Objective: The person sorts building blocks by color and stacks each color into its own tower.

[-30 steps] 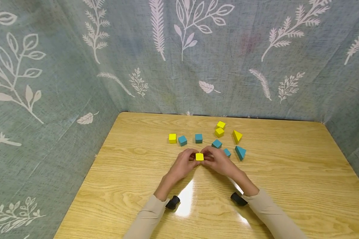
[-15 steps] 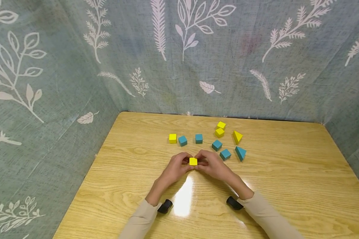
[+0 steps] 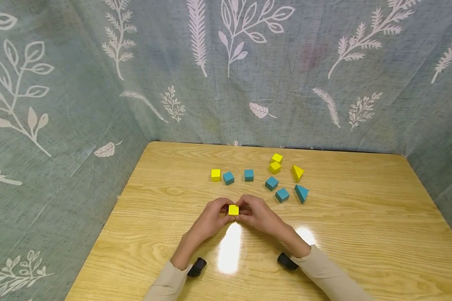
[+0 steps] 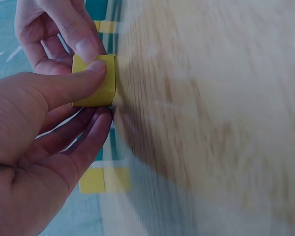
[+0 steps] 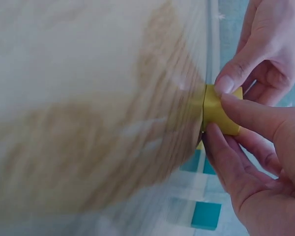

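Observation:
Between the fingers of both hands is a yellow cube [image 3: 233,210], low at the table top. My left hand [image 3: 210,219] pinches it from the left, thumb across the near face in the left wrist view. From the other side my right hand [image 3: 261,216] pinches the same yellow cube [image 5: 220,113], its thumb on the near face in the right wrist view. Both thumbs lie close together. Closest beyond the right hand are a blue cube [image 3: 282,195] and another blue cube [image 3: 271,183].
Behind the hands, a yellow cube [image 3: 216,175] and two blue cubes, one left [image 3: 228,178] and one right [image 3: 249,175], lie in a loose row. Farther right are two touching yellow cubes [image 3: 275,168], a yellow triangular block [image 3: 297,173] and a blue triangular block [image 3: 301,193]. Patterned cloth [image 3: 211,108] surrounds the table [image 3: 361,217].
Both hands have moved left and toward the person, with the yellow cube held between them. The blue cube beside the right hand, partly covered earlier, now shows fully.

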A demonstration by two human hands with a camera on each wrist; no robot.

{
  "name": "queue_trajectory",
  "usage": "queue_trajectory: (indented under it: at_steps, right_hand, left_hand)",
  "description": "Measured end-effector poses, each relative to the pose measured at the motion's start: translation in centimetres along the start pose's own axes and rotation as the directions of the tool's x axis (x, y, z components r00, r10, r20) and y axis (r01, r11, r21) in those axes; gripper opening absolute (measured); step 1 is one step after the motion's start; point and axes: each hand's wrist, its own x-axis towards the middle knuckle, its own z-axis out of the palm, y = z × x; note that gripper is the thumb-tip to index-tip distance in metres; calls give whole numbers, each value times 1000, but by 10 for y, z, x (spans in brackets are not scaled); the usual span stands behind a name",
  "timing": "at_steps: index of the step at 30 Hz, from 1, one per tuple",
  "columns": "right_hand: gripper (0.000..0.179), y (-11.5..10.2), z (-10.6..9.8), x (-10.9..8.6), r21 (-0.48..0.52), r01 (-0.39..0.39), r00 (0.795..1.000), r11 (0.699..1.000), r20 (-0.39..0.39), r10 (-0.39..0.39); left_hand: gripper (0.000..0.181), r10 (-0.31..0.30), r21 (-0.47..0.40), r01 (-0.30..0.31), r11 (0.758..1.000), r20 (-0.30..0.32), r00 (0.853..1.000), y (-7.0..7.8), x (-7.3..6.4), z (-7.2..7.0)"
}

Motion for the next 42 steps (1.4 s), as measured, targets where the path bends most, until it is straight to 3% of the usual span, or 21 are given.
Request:
queue_trajectory:
  at_steps: [9,17,27,34,38,42]
  right_hand:
    - [19,-6,12,3,0,0,1000,1000,13,0]
    - [20,-7,16,6,8,32,999,999,18,-32]
    - [22,-13,-2,17,-78,-4,990,997,143,15]
    - [25,-14,-15,40,-117,38,999,992,38,-33]
    - [23,-12,-19,55,-183,76,996,980,-33,-83]
    - [23,-12,-19,68,-208,68,994,976,-73,-85]
  left_hand:
    - [26,4,-27,-5,1000,-21,1000,-1,-14,-7]
    - [27,12,-37,-14,999,-47,999,-2,-18,-10]
    - [29,-22,-52,20,998,-33,999,-3,-19,-9]
    - [32,-25,-77,23,997,-27,999,-3,-19,-8]
    - [31,-28,-92,26,995,-18,999,-3,-19,-9]
    - [29,-3,-101,2,995,-11,1000,-3,-20,-9]
